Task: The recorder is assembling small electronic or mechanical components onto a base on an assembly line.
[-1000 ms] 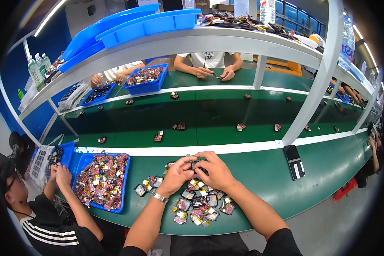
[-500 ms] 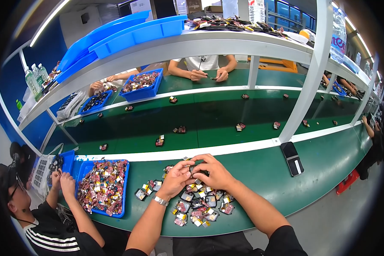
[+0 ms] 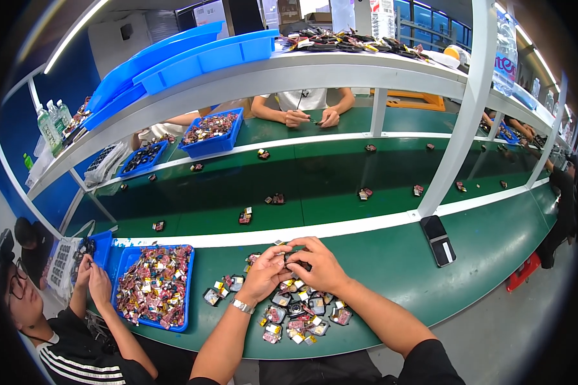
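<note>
My left hand [image 3: 263,274] and my right hand [image 3: 322,267] meet above the near green table, fingers closed around a small dark unit [image 3: 288,258]. The fingers hide most of that unit, so its exact kind does not show. Just under my hands lies a loose pile of small black-cased electronic units [image 3: 297,309], with reddish circuit boards and silver-and-yellow battery cells. A few more units [image 3: 219,290] lie left of my left wrist, which wears a metal watch band.
Left of the pile stands a blue bin [image 3: 189,289] heaped with similar parts; a co-worker [image 3: 77,340] sits beyond it. A black folding device [image 3: 438,240] lies at right. White rails [image 3: 315,229] border a green strip carrying scattered units. Overhead runs a shelf [image 3: 250,74] with blue trays.
Both hands stay together on the dark unit, with only small finger shifts. Units on the green strip have slid slightly right. The view tilts a little, and the co-worker's head at left has turned.
</note>
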Demonstrator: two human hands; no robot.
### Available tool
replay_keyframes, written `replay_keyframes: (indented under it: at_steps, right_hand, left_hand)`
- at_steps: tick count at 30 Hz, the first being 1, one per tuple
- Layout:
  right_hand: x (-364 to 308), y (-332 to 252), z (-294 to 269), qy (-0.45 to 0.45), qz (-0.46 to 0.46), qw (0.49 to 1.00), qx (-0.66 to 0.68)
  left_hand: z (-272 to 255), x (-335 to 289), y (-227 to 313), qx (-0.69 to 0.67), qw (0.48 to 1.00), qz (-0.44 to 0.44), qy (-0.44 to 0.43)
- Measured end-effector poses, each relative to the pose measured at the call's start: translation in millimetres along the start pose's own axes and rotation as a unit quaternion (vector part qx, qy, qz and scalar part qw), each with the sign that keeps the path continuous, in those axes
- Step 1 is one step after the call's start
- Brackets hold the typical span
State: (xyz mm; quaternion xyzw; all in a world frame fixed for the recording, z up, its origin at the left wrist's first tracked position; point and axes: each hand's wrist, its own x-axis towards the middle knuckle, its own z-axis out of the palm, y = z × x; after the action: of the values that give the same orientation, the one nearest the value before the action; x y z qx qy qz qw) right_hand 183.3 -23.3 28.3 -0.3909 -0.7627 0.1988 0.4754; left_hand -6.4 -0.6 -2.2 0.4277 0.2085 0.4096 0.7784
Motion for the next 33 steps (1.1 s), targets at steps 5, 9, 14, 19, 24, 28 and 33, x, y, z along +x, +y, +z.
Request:
replay_keyframes:
  at_steps: [5,9,14,19,24,28,33]
  right_hand:
    - [-1.7,3.3,-0.2,0.007,-0.025,1.000,-0.015]
    - [-9.7,11.6,-0.9,0.032,0.024,0.999,-0.003]
    - [-5.2,5.0,14.9,0.032,-0.003,0.999,-0.017]
    - [-6.3,11.5,11.4,0.050,0.016,0.999,0.005]
    - [-0.6,-0.2,22.6,0.066,-0.032,0.997,0.000]
    - [-2.5,-0.2,20.3,0.096,-0.024,0.995,-0.027]
    - [-6.3,-2.9,7.2,0.106,-0.031,0.993,-0.046]
  left_hand:
    - [-2.3,-0.8,-2.7,-0.004,1.000,-0.001,0.010]
    - [3.3,9.0,-8.2,-0.011,1.000,0.002,-0.004]
    - [-8.5,-4.9,-2.6,0.008,0.998,0.031,0.046]
    - [-4.3,8.2,-9.8,-0.002,0.999,0.038,0.035]
    - [-9.6,2.6,-8.7,0.020,0.996,0.070,0.054]
    - [-2.9,-0.3,-9.2,-0.012,0.996,0.081,0.047]
    - [5.4,9.3,-16.4,-0.023,0.997,0.069,-0.002]
